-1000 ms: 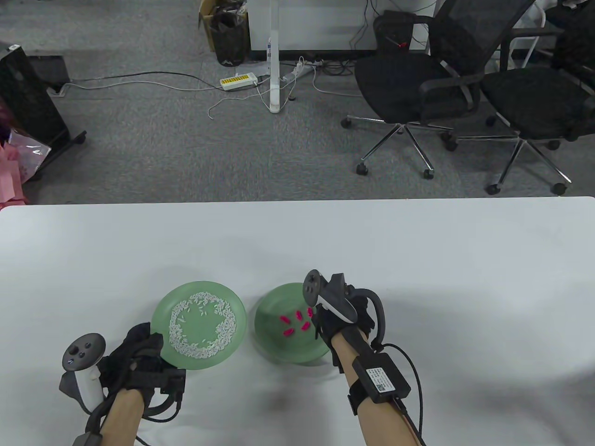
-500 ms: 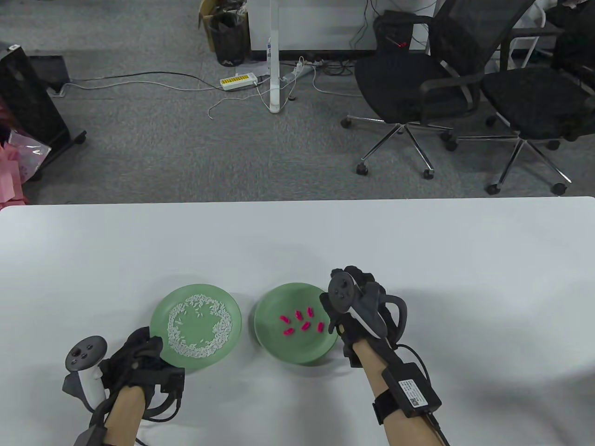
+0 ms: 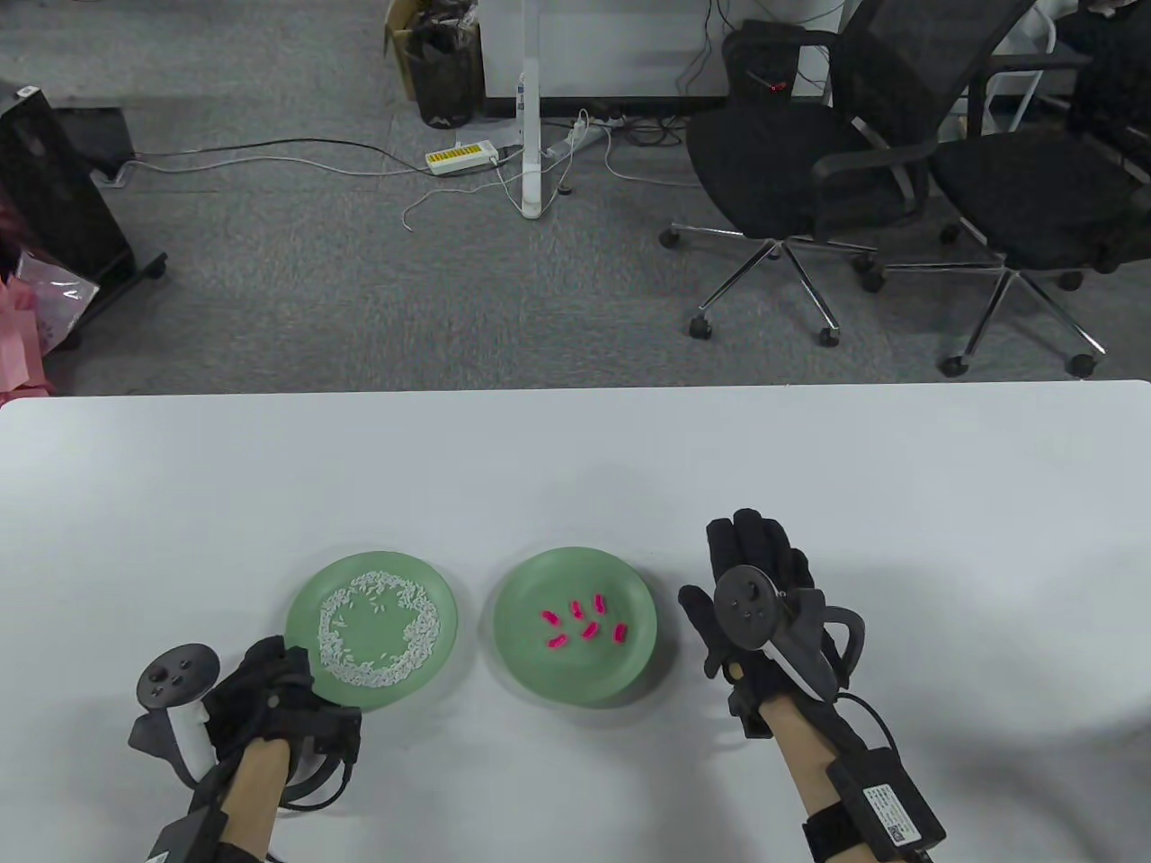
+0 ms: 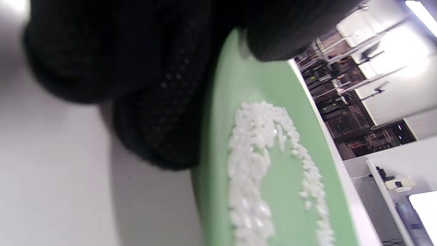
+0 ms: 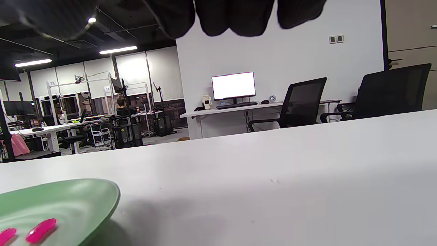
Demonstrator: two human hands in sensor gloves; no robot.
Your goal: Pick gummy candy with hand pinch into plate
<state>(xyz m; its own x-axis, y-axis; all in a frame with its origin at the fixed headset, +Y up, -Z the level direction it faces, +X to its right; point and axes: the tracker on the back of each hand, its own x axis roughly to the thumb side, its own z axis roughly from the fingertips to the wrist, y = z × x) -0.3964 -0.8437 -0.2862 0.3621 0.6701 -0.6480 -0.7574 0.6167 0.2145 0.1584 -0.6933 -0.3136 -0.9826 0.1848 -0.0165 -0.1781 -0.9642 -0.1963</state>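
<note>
Right hand (image 3: 760, 598) slid off candy plate (image 3: 575, 670), now just beside it on bench (image 3: 899, 503), fingers (image 3: 751, 539) spread flat, holding nothing. Pink gummies (image 3: 584, 622) sit in plate middle. Left hand (image 3: 270, 697) grips rim of rice plate (image 3: 310, 598); a tug there could spill rice (image 3: 378, 629).

Two plates (image 3: 575, 690) (image 3: 306, 598), five gummy candies (image 3: 583, 622).

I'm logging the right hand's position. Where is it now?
In the table view the right hand lies open on the white table, just right of the green plate holding pink gummy candies.
</note>
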